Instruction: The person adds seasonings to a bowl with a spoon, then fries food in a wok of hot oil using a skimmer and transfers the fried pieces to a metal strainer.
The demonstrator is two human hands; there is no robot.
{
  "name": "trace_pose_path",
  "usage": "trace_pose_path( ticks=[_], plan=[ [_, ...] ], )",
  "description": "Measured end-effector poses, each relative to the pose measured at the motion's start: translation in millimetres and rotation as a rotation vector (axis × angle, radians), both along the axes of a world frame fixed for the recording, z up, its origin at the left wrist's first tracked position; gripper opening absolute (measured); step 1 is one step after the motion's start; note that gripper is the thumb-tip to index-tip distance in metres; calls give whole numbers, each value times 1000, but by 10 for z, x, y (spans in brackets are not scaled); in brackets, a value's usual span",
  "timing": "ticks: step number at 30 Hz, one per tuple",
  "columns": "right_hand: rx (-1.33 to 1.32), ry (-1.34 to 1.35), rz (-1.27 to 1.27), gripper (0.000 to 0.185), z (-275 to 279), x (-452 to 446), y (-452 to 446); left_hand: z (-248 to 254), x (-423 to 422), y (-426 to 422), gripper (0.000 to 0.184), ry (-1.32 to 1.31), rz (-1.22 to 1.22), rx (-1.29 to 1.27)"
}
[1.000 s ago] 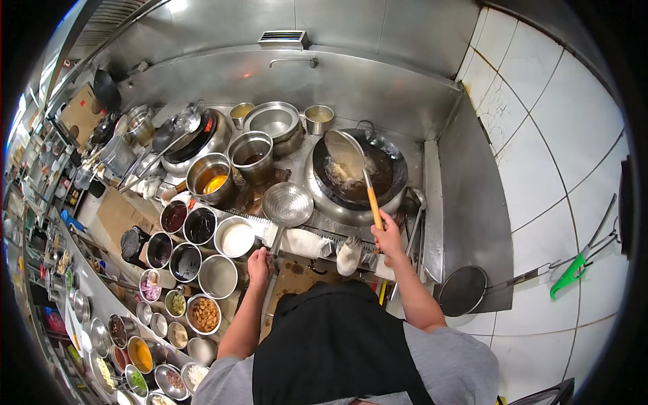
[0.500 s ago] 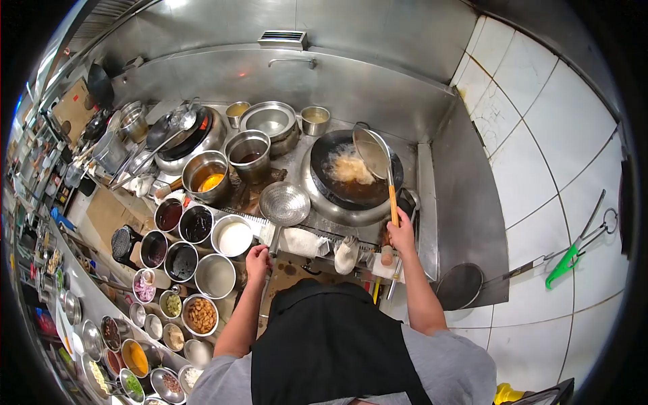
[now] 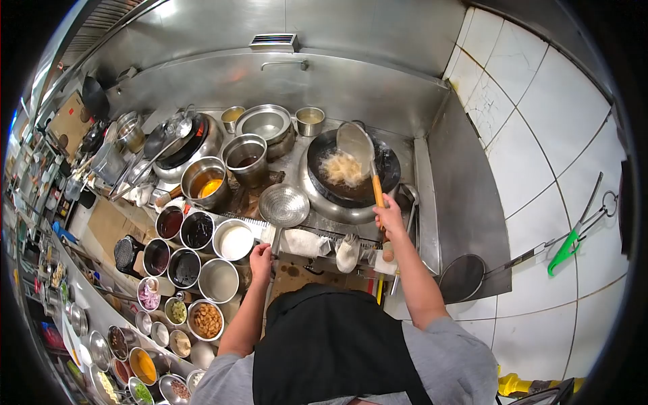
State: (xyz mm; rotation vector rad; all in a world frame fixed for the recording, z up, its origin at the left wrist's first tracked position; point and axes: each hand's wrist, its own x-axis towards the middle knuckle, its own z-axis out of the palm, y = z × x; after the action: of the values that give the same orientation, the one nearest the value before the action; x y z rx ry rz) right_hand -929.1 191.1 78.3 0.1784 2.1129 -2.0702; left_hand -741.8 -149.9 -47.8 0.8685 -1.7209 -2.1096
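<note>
My right hand [image 3: 390, 214] is wrapped round the wooden handle of a round mesh strainer [image 3: 356, 143]. The strainer is tilted over a black wok [image 3: 386, 183] on the right burner. Pale, frothy pieces of food [image 3: 342, 169] bubble in the dark oil beside it. My left hand [image 3: 261, 260] is closed at the handle end of a perforated metal skimmer [image 3: 284, 204], whose bowl lies at the stove's front edge. What the food pieces are, I cannot make out.
Pots of liquid [image 3: 247, 159] stand left of the wok. Several sauce and ingredient containers [image 3: 233, 241] crowd the left counter. A folded white cloth [image 3: 302, 243] lies along the front edge. A second strainer [image 3: 462, 278] hangs by the tiled wall at right.
The strainer and my right hand have shifted slightly left and away from me over the wok. The food is more spread out and froths in the oil. My left hand stays by the skimmer handle.
</note>
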Motion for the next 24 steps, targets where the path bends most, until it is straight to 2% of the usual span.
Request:
trace_pose_path(
  ticks=[2, 4, 8, 11, 13, 17, 19, 24],
  plan=[
    [9, -47, 27, 63, 38, 76, -9, -116, -10, -19, 16, -1, 38, -39],
    [-4, -24, 51, 62, 132, 168, 32, -204, -7, -19, 21, -4, 79, -182],
    [-10, 26, 104, 62, 153, 394, 66, -348, -20, -19, 26, -39, 39, -234],
    [-18, -30, 132, 61, 176, 470, 78, -265, -24, 25, 32, -134, -59, -185],
    [17, -61, 116, 61, 160, 495, 134, -151, -34, 62, 37, -190, -115, -47],
    [52, 38, 70, 61, 179, 432, 403, -251, -121, 49, 40, -210, -108, 36],
    [70, 66, 15, 61, 176, 367, 514, -222, -162, 47, 41, -173, -106, 176],
    [136, 76, -84, 60, 183, 79, 612, -131, -191, 115, 40, -186, -77, 203]
  ],
)
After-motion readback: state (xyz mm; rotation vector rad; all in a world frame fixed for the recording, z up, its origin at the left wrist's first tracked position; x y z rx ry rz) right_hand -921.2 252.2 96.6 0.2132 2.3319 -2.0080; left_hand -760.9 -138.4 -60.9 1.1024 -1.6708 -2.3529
